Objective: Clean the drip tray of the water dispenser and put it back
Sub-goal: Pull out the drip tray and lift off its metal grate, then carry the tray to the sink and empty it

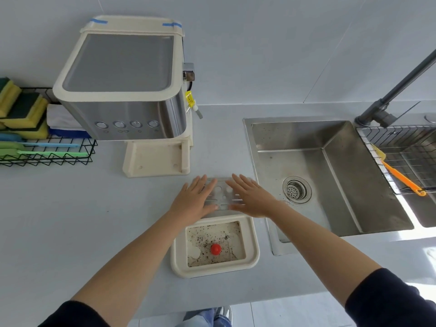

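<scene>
the drip tray (179,258) sits on the grey counter (70,208), off the water dispenser (122,90) and nearer the person than either hand. it is a cream, shallow tray, slightly wider across than deep, so its long axis runs left to right. its floor is speckled with dark grit around a red float (215,249).

just beyond its far rim lies the metal grate (223,193), flat on the counter, and both hands are over it. the left hand (195,199) covers the grate's left side and the right hand (250,197) its right. all the fingers are straight and spread, with nothing held. whether the palms press the grate or hang just above it i cannot tell.

the dispenser's cream base (158,159), where the tray belongs, stands bare beyond and to the left of the hands. the steel sink (295,138) opens just to the right of tray and grate.

the tray lies between the two forearms, under the wrists, about equally near each hand. i judge that both hands would need to draw back toward the body to take its short ends. the carry would then go right to the sink, on the right hand's side. sponges fill a wire basket (47,159) at far left, well apart from the tray.
</scene>
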Available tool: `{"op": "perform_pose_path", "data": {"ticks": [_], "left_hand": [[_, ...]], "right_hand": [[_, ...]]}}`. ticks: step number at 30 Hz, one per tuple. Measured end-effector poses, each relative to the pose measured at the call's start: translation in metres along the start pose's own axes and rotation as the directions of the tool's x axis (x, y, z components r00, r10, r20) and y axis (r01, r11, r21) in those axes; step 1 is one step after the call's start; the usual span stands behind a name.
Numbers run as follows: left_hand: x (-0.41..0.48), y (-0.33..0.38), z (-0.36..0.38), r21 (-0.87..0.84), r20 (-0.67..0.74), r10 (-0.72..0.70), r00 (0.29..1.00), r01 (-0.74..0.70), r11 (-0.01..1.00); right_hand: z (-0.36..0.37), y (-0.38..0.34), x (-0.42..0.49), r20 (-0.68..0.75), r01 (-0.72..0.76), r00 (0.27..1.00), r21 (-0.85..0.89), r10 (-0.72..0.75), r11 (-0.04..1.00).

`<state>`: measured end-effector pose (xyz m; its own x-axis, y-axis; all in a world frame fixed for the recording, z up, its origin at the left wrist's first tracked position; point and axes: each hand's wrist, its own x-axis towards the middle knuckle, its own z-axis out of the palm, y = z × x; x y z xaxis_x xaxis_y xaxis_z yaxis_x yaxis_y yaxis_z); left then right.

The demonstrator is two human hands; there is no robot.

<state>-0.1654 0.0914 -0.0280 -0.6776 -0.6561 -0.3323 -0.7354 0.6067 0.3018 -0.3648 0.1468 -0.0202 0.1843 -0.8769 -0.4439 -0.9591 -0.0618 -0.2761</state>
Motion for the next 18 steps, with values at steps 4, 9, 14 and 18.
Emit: {"op": "perform_pose_path", "data": {"ticks": [4, 9, 14, 18], "left_hand": [[-0.027, 0.007, 0.005, -0.052, 0.004, -0.080, 0.997, 0.080, 0.995], [-0.076, 0.024, 0.023, -0.151, -0.039, -0.144, 0.989, 0.137, 0.979], [-0.109, 0.030, 0.034, -0.189, -0.124, -0.235, 0.964, 0.210, 0.959], [-0.117, 0.027, 0.034, -0.290, -0.136, -0.313, 0.940, 0.264, 0.920]], "right_hand": [[0.001, -0.009, -0.020, -0.053, 0.017, 0.999, 0.161, -0.009, 0.987], [0.020, -0.023, -0.061, -0.099, 0.008, 0.995, 0.303, 0.023, 0.953], [0.039, -0.033, -0.091, -0.094, -0.025, 0.994, 0.372, 0.064, 0.928], [0.045, -0.039, -0.093, -0.083, -0.079, 0.988, 0.430, 0.127, 0.899]]}}
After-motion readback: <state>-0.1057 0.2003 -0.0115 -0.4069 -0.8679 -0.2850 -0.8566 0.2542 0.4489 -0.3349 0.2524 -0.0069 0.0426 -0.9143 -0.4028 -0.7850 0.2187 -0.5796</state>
